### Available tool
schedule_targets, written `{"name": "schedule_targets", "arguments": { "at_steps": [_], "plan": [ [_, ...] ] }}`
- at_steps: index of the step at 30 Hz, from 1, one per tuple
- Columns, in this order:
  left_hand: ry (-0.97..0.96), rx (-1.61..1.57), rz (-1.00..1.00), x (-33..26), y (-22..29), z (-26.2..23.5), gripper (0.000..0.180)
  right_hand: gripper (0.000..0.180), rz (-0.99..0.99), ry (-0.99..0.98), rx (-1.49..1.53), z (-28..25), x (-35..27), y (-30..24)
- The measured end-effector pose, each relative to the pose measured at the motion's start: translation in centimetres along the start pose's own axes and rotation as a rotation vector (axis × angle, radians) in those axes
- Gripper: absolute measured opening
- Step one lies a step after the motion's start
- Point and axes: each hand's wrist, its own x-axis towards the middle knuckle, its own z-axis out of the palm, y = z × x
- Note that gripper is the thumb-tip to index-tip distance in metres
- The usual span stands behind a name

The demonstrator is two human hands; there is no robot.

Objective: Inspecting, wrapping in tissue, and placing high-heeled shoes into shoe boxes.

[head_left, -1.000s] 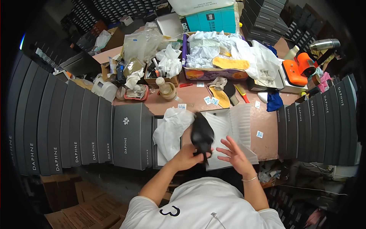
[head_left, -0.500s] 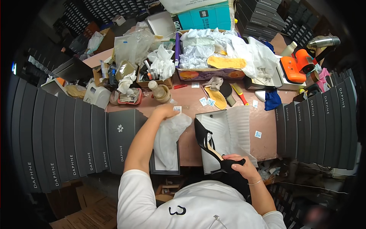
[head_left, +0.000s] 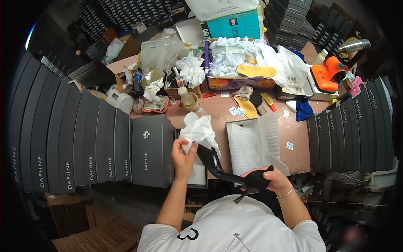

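At lower centre, the left hand pinches crumpled white tissue paper at the toe of a black high-heeled shoe. The right hand grips its heel end, partly hidden.

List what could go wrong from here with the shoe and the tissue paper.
The black high-heeled shoe hangs over the table edge, held by the right hand at its heel end only; it might slip and drop. The left hand pushes white tissue paper at the toe; thin paper may tear. The open shoebox sits close and could be knocked.
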Motion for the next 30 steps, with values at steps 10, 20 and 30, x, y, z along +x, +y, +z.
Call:
{"name": "schedule_targets", "arguments": {
  "at_steps": [10, 20, 30],
  "plan": [
    [-0.003, 0.662, -0.014, -8.5, -4.0, -5.8, 0.063, 0.031, 0.132, 0.267, -0.529, -0.5, 2.5, 5.5],
    [0.008, 0.457, 0.228, -3.7, -0.9, -4.1, 0.041, 0.046, 0.007, 0.358, 0.116, 1.7, 7.8, 7.9],
    [-0.076, 0.629, 0.373, -2.5, 0.6, -3.5, 0.016, 0.054, 0.000, 0.164, 0.824, -0.8, 5.2, 8.6]
  ]
}}
